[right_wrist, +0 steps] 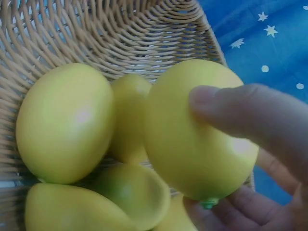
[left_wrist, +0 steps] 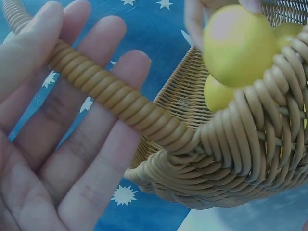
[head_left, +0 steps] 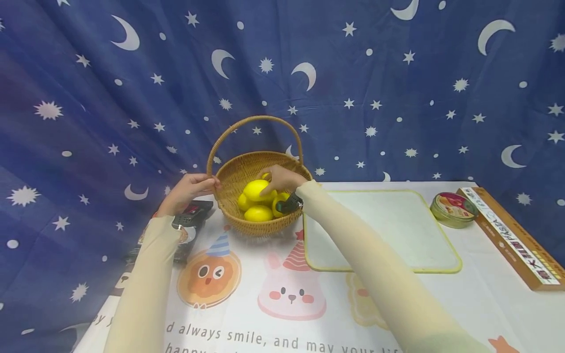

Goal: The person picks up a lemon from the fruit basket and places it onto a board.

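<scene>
A woven wicker basket point(head_left: 256, 226) with a tall arched handle point(left_wrist: 110, 94) stands tilted toward me near the back of the table. My left hand point(head_left: 183, 193) grips the handle near its left base, thumb on one side and fingers behind it. Inside the basket, my right hand point(head_left: 282, 179) holds a yellow lemon point(right_wrist: 192, 139), its thumb pressed on the near side and the other fingers underneath. Several other lemons point(right_wrist: 67, 122) lie together in the basket below and beside the held one. The right hand partly covers the pile in the head view.
Right of the basket lies a white board point(head_left: 379, 230) with a yellow edge. Farther right are a round tin point(head_left: 453, 210) and a long brown pasta box point(head_left: 512, 238). Dark objects point(head_left: 194, 213) sit by my left forearm. A star-patterned blue curtain point(head_left: 353, 88) hangs behind.
</scene>
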`<state>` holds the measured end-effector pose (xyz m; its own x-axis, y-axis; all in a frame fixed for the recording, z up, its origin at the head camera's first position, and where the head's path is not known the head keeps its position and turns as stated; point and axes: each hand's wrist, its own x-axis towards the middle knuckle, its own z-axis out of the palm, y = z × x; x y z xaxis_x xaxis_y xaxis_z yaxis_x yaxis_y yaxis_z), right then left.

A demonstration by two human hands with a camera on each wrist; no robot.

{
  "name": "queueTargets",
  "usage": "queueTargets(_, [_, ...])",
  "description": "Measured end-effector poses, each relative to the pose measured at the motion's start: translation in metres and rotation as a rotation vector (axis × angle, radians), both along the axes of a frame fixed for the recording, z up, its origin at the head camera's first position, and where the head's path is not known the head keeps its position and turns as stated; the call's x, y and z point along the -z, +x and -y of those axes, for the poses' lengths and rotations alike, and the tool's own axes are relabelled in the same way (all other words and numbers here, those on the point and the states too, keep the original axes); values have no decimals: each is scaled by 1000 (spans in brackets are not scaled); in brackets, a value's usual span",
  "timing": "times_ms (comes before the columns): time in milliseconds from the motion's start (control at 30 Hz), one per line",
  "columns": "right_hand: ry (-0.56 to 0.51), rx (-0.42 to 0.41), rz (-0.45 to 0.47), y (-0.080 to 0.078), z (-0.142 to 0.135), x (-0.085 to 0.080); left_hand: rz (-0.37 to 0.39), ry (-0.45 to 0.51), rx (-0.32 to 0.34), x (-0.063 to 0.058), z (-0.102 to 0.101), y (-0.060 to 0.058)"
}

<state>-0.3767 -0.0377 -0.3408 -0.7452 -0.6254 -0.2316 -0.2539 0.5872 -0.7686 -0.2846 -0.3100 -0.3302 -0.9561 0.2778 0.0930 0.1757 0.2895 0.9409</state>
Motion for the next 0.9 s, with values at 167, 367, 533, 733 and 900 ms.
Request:
queueTargets(167, [-6,-56,-89,-1,-8,-25,-16,-12,-14,1,0,0])
queueTargets(367, [-118,-94,-249,0,-34,-29,1,-11,-34,2,-1,1])
queueTargets(533, [-137,-79,-265,4,-54,-37,18,-5,-48,1,-5,3])
queueTargets(733, [-168,-84,-266,11,-83,-42,19,-5,-63,0,-7,4])
queueTargets(900, [-192,-68,-239,17,-111,-37,11,-21,-66,2,-6,4])
